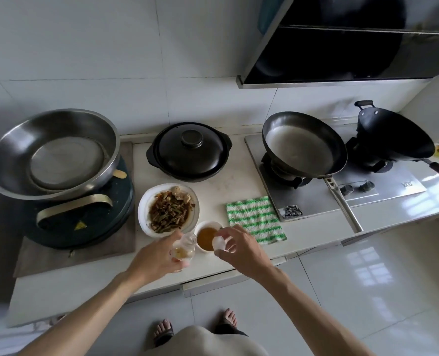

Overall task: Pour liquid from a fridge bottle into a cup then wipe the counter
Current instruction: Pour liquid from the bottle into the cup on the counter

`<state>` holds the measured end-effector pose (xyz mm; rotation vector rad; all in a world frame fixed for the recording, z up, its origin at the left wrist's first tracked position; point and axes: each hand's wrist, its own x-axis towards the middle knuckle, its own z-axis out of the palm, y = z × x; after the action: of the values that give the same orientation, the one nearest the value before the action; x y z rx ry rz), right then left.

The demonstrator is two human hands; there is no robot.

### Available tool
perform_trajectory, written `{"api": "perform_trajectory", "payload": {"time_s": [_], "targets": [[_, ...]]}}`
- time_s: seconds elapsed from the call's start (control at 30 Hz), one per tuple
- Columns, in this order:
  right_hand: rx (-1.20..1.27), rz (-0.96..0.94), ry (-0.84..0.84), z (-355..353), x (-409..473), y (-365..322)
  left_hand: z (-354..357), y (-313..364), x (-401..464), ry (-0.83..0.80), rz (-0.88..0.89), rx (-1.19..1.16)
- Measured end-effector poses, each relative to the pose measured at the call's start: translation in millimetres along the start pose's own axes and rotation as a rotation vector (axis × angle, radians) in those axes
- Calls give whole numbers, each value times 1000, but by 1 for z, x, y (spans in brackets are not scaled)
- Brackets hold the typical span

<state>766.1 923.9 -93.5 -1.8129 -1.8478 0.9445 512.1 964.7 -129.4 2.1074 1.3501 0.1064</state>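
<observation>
A small clear bottle [184,247] with a little amber liquid at its bottom stands near the counter's front edge, gripped by my left hand [159,258]. Just right of it sits a white cup [208,236] holding amber liquid. My right hand [239,249] hovers over the cup's right side and pinches the bottle's white cap [219,243] between its fingers. A green-and-white striped cloth [255,219] lies flat on the counter to the right of the cup.
A plate of stir-fried food [169,209] sits behind the bottle. Behind it stands a black clay pot [189,151]. A steel basin [51,154] rests on a dark appliance at left. Two woks sit on the gas stove [383,191] at right.
</observation>
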Motion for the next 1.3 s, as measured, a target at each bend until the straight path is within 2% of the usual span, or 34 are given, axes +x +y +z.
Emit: {"api": "perform_trajectory", "payload": {"time_s": [0.17,0.33,0.43,0.5,0.57,0.63,0.7,0.77,0.83,0.9,0.97,1.03,1.1,1.17,1.3], "targets": [[-95,-277,-61,-19,16,-61,-16,1,-11,54,87,-23],[-180,-350,-136,-10,15,-81,-34,-2,-21,69,190,91],[-199,-319,-181,-12,15,-88,-40,-5,-26,75,218,125],[-239,-232,-186,-10,16,-98,-44,-4,-31,91,219,132],[-295,-86,-108,-4,19,-107,-48,2,-34,130,195,111],[-467,34,-32,4,21,-114,-49,9,-35,169,186,130],[-630,21,16,6,23,-115,-47,12,-35,169,195,138],[-599,-124,112,3,24,-116,-50,9,-38,124,155,84],[-530,-399,184,-1,25,-115,-55,4,-38,86,122,45],[-548,-656,130,-3,27,-115,-64,4,-41,27,88,-40],[-558,-772,82,-2,27,-114,-71,6,-44,-21,72,-95],[-564,-719,109,4,30,-115,-72,9,-46,19,75,-7],[-555,-517,126,15,36,-121,-67,10,-45,173,53,117],[-591,-330,154,25,45,-126,-65,12,-45,271,5,136],[-617,-266,198,34,45,-142,-67,6,-47,253,-8,99]]}}
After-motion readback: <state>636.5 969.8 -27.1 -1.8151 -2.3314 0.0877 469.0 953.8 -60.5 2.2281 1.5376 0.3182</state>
